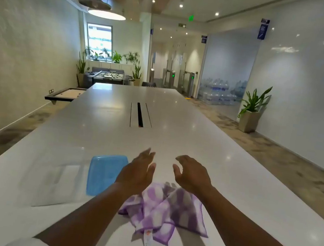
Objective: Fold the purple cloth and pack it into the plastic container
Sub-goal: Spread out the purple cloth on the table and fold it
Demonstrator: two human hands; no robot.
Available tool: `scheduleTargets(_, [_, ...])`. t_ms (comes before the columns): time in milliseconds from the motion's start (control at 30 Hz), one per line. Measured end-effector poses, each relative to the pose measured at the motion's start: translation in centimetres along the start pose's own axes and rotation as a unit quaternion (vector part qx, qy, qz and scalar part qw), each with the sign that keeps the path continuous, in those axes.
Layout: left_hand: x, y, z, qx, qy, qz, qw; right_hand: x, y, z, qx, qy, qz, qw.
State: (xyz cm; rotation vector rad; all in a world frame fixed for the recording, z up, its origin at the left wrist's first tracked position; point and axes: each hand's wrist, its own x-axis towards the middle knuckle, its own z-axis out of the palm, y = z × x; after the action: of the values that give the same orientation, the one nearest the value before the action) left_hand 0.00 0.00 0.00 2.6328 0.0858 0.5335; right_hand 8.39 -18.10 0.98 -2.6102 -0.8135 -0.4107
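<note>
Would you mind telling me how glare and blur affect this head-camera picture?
Head view: ceiling lights leave bright spots across the glossy table; both the left hand and right hand look slightly motion-blurred; the clear container nearly vanishes; wide-angle bending curves the walls.

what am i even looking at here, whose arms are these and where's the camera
There is no machine here. The one picture comes from a wide-angle camera worn on a person's head, looking forward and down, so the arms are that person's own. The left hand and right hand hover open above a long white table, holding nothing. Below them lies a crumpled purple cloth, not yet folded. To its left sits a blue lid, and beside that a clear plastic container, hard to make out.
</note>
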Motion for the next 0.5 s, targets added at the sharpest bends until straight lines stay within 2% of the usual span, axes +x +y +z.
scheduleTargets(100, [-0.6, -0.4, 0.7, 0.038, -0.072, 0.03, 0.996, -0.8, 0.6, 0.4, -0.018, -0.058, -0.01, 0.998])
scheduleTargets(200, [-1.6, -0.6, 1.4, 0.013, -0.158, 0.022, 0.987, -1.8, 1.1, 0.8, -0.017, -0.132, -0.01, 0.991])
scheduleTargets(367, [-2.6, -0.6, 2.7, 0.047, -0.319, 0.0, 0.947, -2.8, 1.1, 1.0, 0.014, -0.202, -0.017, 0.979])
scheduleTargets(500, [-2.8, -1.0, 3.1, 0.074, -0.355, 0.008, 0.932, -3.3, 0.9, 1.0, 0.036, -0.259, -0.011, 0.965])
